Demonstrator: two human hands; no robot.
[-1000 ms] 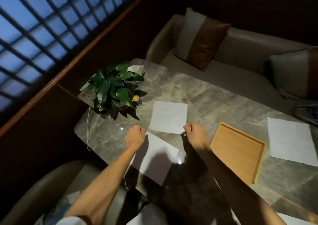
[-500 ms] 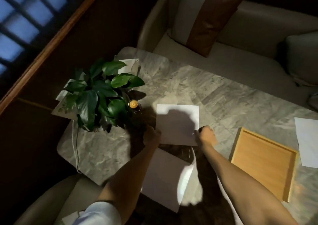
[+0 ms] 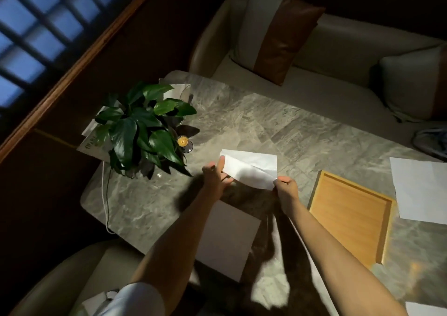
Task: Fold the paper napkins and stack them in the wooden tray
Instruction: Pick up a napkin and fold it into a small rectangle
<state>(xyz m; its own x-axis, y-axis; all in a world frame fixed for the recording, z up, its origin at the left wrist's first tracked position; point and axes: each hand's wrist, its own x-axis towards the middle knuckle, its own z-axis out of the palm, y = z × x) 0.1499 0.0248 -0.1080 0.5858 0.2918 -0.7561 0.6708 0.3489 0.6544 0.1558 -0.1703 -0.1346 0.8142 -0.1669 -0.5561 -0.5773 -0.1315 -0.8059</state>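
A white paper napkin (image 3: pixel 251 169) is lifted off the marble table (image 3: pixel 278 127), its near edge raised and curling over. My left hand (image 3: pixel 215 177) pinches its near left corner. My right hand (image 3: pixel 285 190) pinches its near right corner. To the right lies the wooden tray (image 3: pixel 350 216), with nothing in it. A second flat napkin (image 3: pixel 227 238) sits under my forearms, partly in shadow. Another napkin (image 3: pixel 420 192) lies flat beyond the tray at the right edge. A corner of one more napkin (image 3: pixel 425 309) shows at the bottom right.
A potted green plant (image 3: pixel 142 127) stands at the table's left end, with a small candle holder (image 3: pixel 183 142) beside it and a white cable (image 3: pixel 105 194) trailing off. A beige sofa (image 3: pixel 338 78) with cushions runs behind the table.
Both hands took the far napkin by its near corners and lifted that edge up off the table. The view has shifted closer.
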